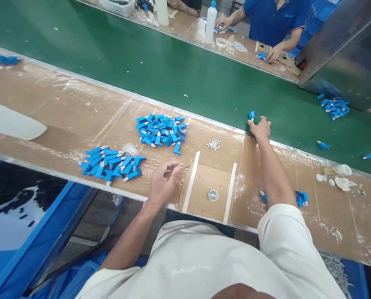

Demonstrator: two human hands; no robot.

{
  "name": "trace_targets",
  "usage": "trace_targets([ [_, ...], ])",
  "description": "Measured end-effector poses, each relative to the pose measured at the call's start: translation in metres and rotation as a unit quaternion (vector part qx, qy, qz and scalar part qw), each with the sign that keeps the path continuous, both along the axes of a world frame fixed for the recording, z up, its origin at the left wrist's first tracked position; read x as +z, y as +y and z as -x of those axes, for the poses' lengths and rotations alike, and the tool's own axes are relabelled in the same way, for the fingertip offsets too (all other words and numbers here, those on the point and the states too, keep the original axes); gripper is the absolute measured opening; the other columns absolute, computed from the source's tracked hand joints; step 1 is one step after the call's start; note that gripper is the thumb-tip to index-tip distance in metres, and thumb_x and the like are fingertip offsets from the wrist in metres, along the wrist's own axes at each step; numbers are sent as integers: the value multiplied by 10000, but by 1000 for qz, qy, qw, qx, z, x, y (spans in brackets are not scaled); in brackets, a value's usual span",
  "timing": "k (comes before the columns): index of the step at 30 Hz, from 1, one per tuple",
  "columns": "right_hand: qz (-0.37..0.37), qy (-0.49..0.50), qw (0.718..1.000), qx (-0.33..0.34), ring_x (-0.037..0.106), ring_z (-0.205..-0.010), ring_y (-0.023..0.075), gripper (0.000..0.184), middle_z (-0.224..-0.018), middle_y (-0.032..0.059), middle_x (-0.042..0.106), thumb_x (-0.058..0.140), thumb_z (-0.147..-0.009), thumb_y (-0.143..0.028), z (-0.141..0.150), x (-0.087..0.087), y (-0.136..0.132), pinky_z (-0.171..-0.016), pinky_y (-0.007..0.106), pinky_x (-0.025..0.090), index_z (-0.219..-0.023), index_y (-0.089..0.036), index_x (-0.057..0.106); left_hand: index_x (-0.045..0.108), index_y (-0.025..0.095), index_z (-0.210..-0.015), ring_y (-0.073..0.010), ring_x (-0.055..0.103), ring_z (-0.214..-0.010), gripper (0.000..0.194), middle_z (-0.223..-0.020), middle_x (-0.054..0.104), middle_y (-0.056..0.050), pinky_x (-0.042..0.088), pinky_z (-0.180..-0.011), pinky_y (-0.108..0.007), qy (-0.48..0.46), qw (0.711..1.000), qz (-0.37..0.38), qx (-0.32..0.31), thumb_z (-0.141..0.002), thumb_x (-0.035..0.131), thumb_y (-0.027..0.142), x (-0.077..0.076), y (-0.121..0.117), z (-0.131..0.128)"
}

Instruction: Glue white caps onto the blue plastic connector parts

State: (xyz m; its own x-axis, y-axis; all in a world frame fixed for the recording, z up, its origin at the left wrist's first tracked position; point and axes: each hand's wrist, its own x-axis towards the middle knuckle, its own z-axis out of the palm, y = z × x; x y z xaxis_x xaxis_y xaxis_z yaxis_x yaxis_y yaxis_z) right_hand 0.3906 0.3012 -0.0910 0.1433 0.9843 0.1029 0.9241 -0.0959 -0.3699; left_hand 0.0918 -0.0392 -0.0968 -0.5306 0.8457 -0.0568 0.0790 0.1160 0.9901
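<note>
Nearest, shirt: one, pale, worn by the person [210,257].
Green belt: one [110,54], running diagonally beyond the near tabletop [79,112].
Co-worker: one in a blue shirt [266,20], two hands visible across the belt; part of another person's arm [187,7] shows nearby.
Blue piece piles: two on the near tabletop, the farther [162,131] and the nearer [110,164]; pieces overlap too much to count. One further cluster [335,108] lies on the belt.
Cardboard sheet: one [204,187], with two white strips [190,182] along its sides.
Left hand: one [165,180], thumb and finger together on one thin stick [185,166], beside the sheet.
Right hand: one [260,128], over the belt's near edge, fingers apart, one blue piece [251,115] at its fingertips; contact unclear.
Loose blue pieces: two [323,144] farther right on the belt.
Round dish: one [213,195], on the sheet.
White bits: one small heap [213,144], too fine to count.
</note>
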Motion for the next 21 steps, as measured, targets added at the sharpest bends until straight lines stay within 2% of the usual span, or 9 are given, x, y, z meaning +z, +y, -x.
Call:
trace_targets([
  [2,0,8,999,-51,651,-1155,376,610,-1372,236,532,698,-920,-491,13,-4,7,-1033,562,493,-1427,-176,574,752,188,-995,-229,721,-923,324,-1003,778,-89,559,-824,-327,-11,1000,-1,-12,-836,764,471,1,2,-3],
  [4,-1,27,998,-55,654,-1148,357,503,-1378,205,529,678,-941,-449,23,-2,11,-1051,566,483,-1381,-211,632,754,181,-990,-232,727,-909,362,-992,782,-90,571,-827,-346,-16,999,0,-31,-826,754,503,4,5,-7],
  [9,2,62,998,14,654,-1036,277,286,-1187,154,638,611,-988,-350,36,17,8,-1017,491,511,-1141,-156,755,751,162,-974,-205,721,-798,435,-927,777,-82,587,-727,-326,-104,988,-4,-111,-785,792,551,18,14,-23],
  [12,13,93,989,119,639,-936,207,227,-1033,88,681,635,-985,-328,41,26,-23,-929,376,547,-1052,-168,782,741,141,-1040,-188,730,-801,510,-936,782,-94,582,-697,-281,-221,963,2,-153,-773,830,566,27,24,-28],
  [14,7,142,951,275,622,-845,177,224,-993,58,677,667,-977,-371,43,31,-63,-802,327,556,-1051,-201,792,727,125,-1071,-180,738,-778,554,-937,790,-113,568,-651,-251,-327,926,32,-187,-806,803,605,30,34,-29],
  [16,-17,194,868,457,602,-795,167,269,-955,44,668,680,-976,-462,45,39,-112,-701,303,529,-1069,-238,795,721,108,-1055,-164,725,-690,568,-899,791,-128,529,-557,-222,-422,871,88,-237,-877,713,648,30,44,-30],
  [17,-27,205,831,517,598,-795,166,272,-934,40,665,664,-990,-479,46,44,-136,-682,294,514,-1070,-256,795,721,101,-1029,-153,707,-635,571,-866,787,-130,499,-508,-212,-454,842,118,-267,-916,658,657,30,47,-31],
  [19,-37,201,782,588,588,-775,156,244,-901,36,650,635,-1021,-440,48,54,-179,-672,286,497,-1101,-267,787,719,95,-949,-126,648,-530,557,-776,765,-118,436,-434,-195,-487,797,162,-319,-967,589,636,28,50,-34],
  [21,-44,186,763,618,589,-772,155,228,-901,45,640,603,-1046,-375,49,61,-207,-680,289,496,-1142,-261,775,707,104,-871,-101,584,-465,476,-688,730,-86,388,-396,-179,-496,777,176,-345,-975,615,558,27,46,-39],
])
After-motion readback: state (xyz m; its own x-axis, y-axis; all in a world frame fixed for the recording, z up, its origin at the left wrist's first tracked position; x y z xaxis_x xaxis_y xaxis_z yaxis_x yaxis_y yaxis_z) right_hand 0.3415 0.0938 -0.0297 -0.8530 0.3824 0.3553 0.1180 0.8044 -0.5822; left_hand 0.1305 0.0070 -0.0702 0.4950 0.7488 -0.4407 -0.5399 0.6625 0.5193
